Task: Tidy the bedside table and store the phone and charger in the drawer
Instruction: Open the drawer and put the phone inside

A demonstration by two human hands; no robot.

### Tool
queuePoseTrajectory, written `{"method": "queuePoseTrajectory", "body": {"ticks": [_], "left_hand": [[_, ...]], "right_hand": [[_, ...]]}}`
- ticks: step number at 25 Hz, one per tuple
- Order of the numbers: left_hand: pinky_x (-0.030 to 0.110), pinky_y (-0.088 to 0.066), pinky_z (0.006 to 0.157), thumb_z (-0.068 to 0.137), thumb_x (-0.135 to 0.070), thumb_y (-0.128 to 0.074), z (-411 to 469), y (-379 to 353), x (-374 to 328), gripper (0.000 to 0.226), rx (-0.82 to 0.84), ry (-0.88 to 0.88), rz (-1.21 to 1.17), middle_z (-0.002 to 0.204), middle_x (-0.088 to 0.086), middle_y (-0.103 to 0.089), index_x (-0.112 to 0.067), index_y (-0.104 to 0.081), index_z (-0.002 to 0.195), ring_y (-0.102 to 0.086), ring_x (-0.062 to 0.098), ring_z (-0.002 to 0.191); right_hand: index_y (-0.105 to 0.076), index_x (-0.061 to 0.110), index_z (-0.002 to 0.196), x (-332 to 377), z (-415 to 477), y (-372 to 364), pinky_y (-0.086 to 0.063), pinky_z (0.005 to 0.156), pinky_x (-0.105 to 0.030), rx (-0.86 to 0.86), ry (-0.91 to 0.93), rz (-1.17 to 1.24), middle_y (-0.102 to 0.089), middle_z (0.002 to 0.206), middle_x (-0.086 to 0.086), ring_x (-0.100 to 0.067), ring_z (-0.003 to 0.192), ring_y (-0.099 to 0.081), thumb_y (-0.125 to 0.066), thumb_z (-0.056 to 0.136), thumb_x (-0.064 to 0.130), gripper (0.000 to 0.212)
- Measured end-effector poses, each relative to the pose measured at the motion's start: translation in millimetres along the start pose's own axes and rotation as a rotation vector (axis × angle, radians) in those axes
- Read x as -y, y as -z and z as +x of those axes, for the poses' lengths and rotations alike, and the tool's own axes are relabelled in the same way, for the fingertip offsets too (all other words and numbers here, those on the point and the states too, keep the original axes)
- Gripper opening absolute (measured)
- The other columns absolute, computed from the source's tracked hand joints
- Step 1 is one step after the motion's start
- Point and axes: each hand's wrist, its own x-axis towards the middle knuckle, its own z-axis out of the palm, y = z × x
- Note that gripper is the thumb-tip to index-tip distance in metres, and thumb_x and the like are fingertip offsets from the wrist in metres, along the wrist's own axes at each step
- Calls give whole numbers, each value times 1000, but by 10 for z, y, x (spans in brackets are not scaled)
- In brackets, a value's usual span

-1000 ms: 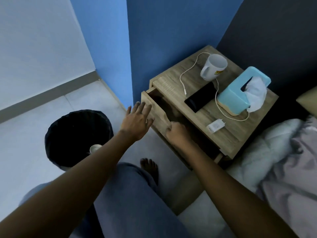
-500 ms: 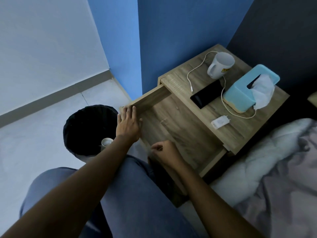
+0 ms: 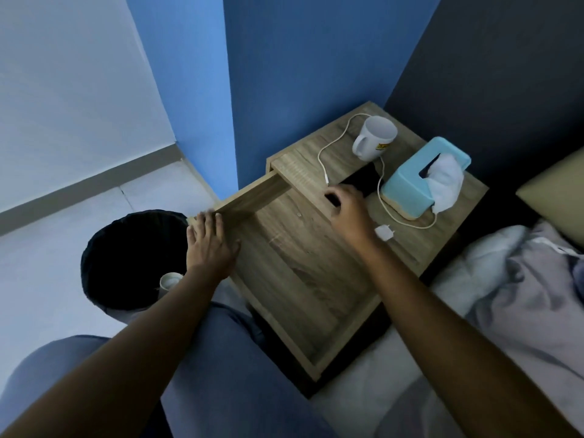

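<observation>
The wooden bedside table (image 3: 423,245) has its drawer (image 3: 300,273) pulled far out, and the drawer's inside is bare. A black phone (image 3: 363,181) lies flat on the tabletop. My right hand (image 3: 350,210) reaches over the drawer, with fingers and thumb curled around the phone's near end. A white charger plug (image 3: 384,232) sits just right of that wrist. Its white cable (image 3: 322,153) loops past the phone and behind the mug. My left hand (image 3: 210,245) rests flat on the drawer's front left corner, fingers extended.
A white mug (image 3: 376,142) and a light blue tissue box (image 3: 407,188) stand on the tabletop behind the phone. A black bin (image 3: 126,257) with a paper cup (image 3: 169,281) in it stands left of the drawer. Bedding (image 3: 521,295) lies to the right.
The drawer has come out from nearly closed to fully extended. My right hand left the drawer front and moved up onto the phone. My left hand stayed on the drawer's front corner.
</observation>
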Motion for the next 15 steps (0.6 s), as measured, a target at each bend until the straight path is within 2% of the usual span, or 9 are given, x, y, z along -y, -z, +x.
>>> {"method": "queuePoseTrajectory", "body": {"ticks": [2, 5, 10, 15], "left_hand": [[55, -7, 121, 97, -54, -36, 32, 10, 22, 83, -32, -4, -23, 166, 17, -4, -5, -6, 156, 0, 35, 153], [57, -9, 121, 95, -53, -41, 90, -9, 56, 84, -64, 14, -84, 165, 16, -8, -6, -8, 156, -2, 35, 153], [57, -9, 121, 92, -53, -47, 164, -60, 93, 87, -70, -2, -138, 166, 14, -8, -9, -8, 157, -3, 34, 153], [58, -10, 121, 92, -53, -49, 170, -44, 62, 88, -62, 7, -155, 166, 12, -5, -12, -6, 157, -2, 35, 153]], "right_hand": [[-56, 10, 132, -176, 331, 172, -35, 110, -42, -1, 31, -158, -50, 138, -17, -34, 132, -39, -56, 77, -13, 60], [-46, 11, 142, -340, 652, 239, -26, 117, -38, 201, 23, -268, -40, 149, -16, -32, 141, -30, -57, 76, -15, 72], [-53, 15, 135, -421, 874, 188, -31, 115, -40, 327, 39, -315, -47, 142, -13, -30, 137, -36, -58, 75, -15, 68], [-61, 19, 124, -455, 976, 259, -37, 108, -39, 436, 104, -434, -55, 132, -12, -33, 127, -46, -69, 74, 0, 54]]}}
